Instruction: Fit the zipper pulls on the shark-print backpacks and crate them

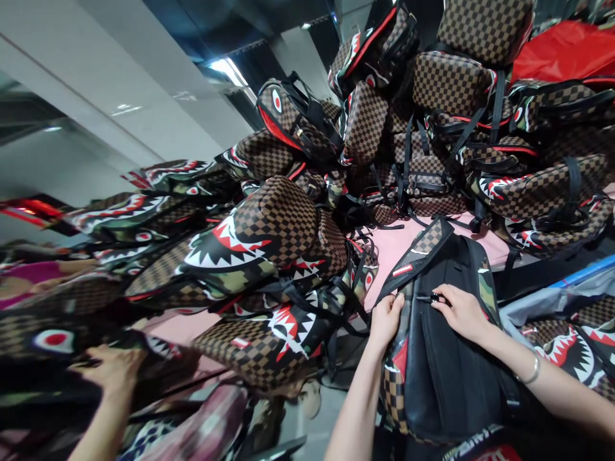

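Note:
In front of me stands a backpack [449, 378], its black padded back facing up and its sides in brown checks with camouflage and red patches. My left hand [387, 317] is closed on the backpack's left edge, by the base of a shoulder strap [423, 250]. In my right hand [459, 310] is a small dark pointed tool [425, 298], pinched between thumb and fingers. Its tip points left, at the back panel close to my left fingers. Whether it is snips or tweezers cannot be made out. A metal bracelet [533, 370] circles my right wrist.
Checked backpacks [283, 224] with shark mouths are heaped ahead and to the left, with more piled at the back right [451, 83]. Pink table surface [394, 243] shows between them. At the left, a co-worker's hand [113, 368] touches a bag. Red sheeting [567, 48] lies far right.

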The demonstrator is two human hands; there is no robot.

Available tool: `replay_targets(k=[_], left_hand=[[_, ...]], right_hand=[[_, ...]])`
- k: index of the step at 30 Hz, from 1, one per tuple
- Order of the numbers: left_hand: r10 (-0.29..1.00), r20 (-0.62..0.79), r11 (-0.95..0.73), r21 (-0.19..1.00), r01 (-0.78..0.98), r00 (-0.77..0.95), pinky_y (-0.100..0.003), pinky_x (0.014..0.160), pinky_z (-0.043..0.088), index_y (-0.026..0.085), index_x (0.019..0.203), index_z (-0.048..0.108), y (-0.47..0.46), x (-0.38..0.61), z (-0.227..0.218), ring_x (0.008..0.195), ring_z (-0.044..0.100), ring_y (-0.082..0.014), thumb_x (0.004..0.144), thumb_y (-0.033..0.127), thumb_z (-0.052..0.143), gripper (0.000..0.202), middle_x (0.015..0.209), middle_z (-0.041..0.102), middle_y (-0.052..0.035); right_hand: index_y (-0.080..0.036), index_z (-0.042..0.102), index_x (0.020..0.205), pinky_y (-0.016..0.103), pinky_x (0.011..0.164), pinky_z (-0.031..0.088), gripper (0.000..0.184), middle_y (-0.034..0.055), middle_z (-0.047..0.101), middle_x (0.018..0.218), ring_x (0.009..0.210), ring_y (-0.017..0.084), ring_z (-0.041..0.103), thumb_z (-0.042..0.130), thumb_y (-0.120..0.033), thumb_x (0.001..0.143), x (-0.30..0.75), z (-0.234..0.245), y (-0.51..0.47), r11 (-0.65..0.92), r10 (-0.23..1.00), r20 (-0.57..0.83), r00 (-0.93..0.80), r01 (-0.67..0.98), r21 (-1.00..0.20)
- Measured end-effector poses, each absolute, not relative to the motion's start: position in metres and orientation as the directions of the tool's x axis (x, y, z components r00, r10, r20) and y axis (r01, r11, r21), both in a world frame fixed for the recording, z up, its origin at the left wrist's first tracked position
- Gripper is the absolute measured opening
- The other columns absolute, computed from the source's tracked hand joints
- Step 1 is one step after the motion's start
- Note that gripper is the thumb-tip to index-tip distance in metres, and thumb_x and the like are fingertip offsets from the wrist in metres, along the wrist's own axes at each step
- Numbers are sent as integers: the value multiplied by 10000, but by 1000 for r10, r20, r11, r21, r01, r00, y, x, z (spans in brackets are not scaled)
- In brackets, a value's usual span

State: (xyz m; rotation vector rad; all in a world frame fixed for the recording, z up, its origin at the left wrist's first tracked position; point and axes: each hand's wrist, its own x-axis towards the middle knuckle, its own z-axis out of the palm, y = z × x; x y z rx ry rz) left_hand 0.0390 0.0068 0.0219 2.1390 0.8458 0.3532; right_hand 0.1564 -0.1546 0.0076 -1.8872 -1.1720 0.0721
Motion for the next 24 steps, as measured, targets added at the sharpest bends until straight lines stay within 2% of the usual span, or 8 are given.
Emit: replay_targets(k=[11,18,24], left_hand=[[674,-48,-443,772,455,737,-215,488,257,183,538,383,4,40,27,531,311,-96,753,532,393,409,542,340,42],[678,-53,-444,766,465,734,-215,486,247,178,546,399,4,41,26,532,314,-97,754,541,386,418,535,320,45],[678,-40,-453,764,460,734,-215,489,248,183,536,377,5,40,24,533,320,-96,751,544,384,420,527,334,44]], right_hand=[[-203,521,937,274,659,395,112,47,582,823,742,185,548,457,-248,857,159,20,-148,-236,792,363,492,793,-562],[-193,519,936,275,666,389,110,52,579,830,761,191,548,445,-239,868,158,21,-147,-241,794,375,479,814,-529],[-201,530,925,281,677,388,119,54,584,827,769,193,547,438,-249,868,160,17,-143,-217,786,386,483,800,-559]])
